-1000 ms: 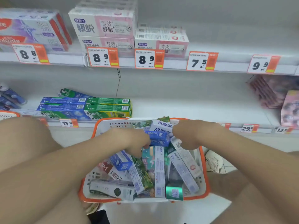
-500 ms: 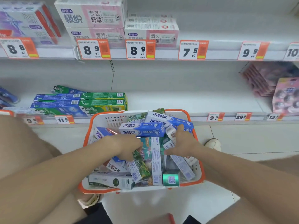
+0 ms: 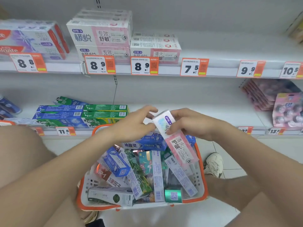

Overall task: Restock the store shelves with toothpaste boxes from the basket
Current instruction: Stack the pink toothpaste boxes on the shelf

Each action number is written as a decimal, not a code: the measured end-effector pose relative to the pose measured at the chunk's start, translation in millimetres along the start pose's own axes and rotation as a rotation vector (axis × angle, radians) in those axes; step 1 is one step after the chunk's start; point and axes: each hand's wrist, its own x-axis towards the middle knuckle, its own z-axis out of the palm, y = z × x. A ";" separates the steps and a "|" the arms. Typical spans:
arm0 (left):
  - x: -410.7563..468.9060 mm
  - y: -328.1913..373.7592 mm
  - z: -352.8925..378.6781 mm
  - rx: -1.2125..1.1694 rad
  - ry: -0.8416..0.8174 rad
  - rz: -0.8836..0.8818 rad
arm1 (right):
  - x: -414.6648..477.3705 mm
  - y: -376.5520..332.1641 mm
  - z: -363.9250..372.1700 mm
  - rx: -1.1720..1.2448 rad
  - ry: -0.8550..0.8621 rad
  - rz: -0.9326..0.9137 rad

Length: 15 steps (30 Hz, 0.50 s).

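A white basket with an orange rim (image 3: 202,174) stands on the floor below me, filled with several toothpaste boxes in blue, green and white. My right hand (image 3: 190,124) grips the upper end of a pink-and-white toothpaste box (image 3: 177,145), held tilted above the basket's far right corner. My left hand (image 3: 136,122) hovers just left of that box's top end, fingers spread and loosely bent, holding nothing. Matching pink-and-white boxes (image 3: 155,47) lie stacked on the upper shelf above an 8.9 price tag (image 3: 144,66).
Green and blue toothpaste boxes (image 3: 82,114) are stacked on the lower shelf at left. Pink packs (image 3: 277,102) fill the lower shelf's right end. The upper shelf behind the 7.5 tag (image 3: 194,67) holds no boxes. A white shoe (image 3: 214,164) stands right of the basket.
My right hand has lifted the pink-and-white box up out of the basket. My left hand rose from the boxes to beside its top end. The view tilted upward.
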 end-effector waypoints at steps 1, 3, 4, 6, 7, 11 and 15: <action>-0.7 9.4 -6.0 -0.232 0.002 -0.004 | -1.1 -11.1 0.2 0.078 -0.011 -0.034; -3.3 25.5 -16.4 -0.489 0.008 0.010 | 0.5 -28.3 0.0 0.192 0.012 -0.082; -4.8 30.3 -20.5 -0.548 0.030 0.023 | 2.1 -34.5 0.5 0.241 0.027 -0.103; -5.2 36.3 -26.3 -0.641 0.086 0.021 | 4.7 -44.2 2.1 0.288 0.066 -0.129; -4.6 37.9 -28.7 -0.674 0.107 0.013 | 5.8 -47.7 3.4 0.284 0.093 -0.132; -2.2 46.4 -36.8 -0.661 0.209 -0.010 | 8.0 -61.8 4.6 0.184 0.143 -0.183; 5.5 54.2 -47.1 -0.819 0.433 0.069 | -0.3 -78.0 -6.5 -0.185 0.290 -0.211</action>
